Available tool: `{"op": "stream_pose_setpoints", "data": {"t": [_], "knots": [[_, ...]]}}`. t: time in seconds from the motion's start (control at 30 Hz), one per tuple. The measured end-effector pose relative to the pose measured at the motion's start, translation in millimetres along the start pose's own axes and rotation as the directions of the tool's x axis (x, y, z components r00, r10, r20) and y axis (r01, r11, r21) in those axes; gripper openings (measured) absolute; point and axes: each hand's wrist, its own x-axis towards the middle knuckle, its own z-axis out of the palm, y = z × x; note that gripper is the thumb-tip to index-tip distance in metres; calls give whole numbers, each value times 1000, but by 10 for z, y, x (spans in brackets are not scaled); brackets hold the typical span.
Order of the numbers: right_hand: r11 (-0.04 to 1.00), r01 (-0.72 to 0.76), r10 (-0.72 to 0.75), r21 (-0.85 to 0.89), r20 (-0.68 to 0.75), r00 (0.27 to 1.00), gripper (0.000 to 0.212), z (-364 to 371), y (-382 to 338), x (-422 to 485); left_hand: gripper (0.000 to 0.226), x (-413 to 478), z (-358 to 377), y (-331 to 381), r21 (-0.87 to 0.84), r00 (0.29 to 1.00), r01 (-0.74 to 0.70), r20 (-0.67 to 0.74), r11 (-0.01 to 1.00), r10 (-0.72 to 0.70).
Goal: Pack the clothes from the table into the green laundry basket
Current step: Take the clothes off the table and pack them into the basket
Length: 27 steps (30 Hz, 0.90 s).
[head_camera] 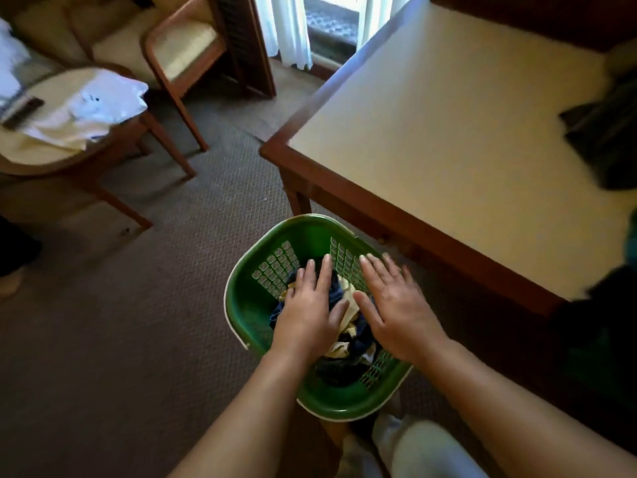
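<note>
Both hands reach down, palms down, over the green basket (249, 315), which stands on the carpet (138, 322) directly beneath them. The left hand (307, 307) is flat with its fingers straight and slightly spread, lying over a heap of navy and cream clothes (349, 327) inside the basket. It grips nothing. The right hand (396, 310) is just beside it, also spread flat with straight fingers and holding nothing. Its fingertips reach over the basket's slotted far wall. Whether either palm actually presses on the clothes cannot be told.

Beyond the right hand, and to its right, stands the table (448, 139), its near corner just past the basket. More dark clothes (606, 132) lie blurred on it, well apart from the right hand and at the edge of view. Far beyond the left hand are a wooden chair (182, 50) and a small side table (51, 157) with a white cloth (100, 105) on it.
</note>
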Motion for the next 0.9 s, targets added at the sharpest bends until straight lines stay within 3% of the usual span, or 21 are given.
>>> {"op": "stream_pose_setpoints", "data": {"t": [0.2,0.37,0.63,0.77,0.9], "knots": [[992,-74,96,102,-231,968,66,-636,55,-563,81,-32,-463,803,26,970,-234,-57,972,235],[979,-168,200,115,-394,897,65,-1039,219,-980,78,-31,-564,1543,21,905,-426,2,905,426],[918,-334,394,215,-595,700,60,-1568,697,-1667,74,2,-433,2626,32,737,-675,76,737,672],[859,-425,501,284,-634,589,61,-1733,996,-1996,76,29,-283,3098,48,669,-740,148,671,728],[814,-477,569,332,-626,534,61,-1817,1345,-2246,78,114,-117,3516,47,626,-773,219,633,748]]}}
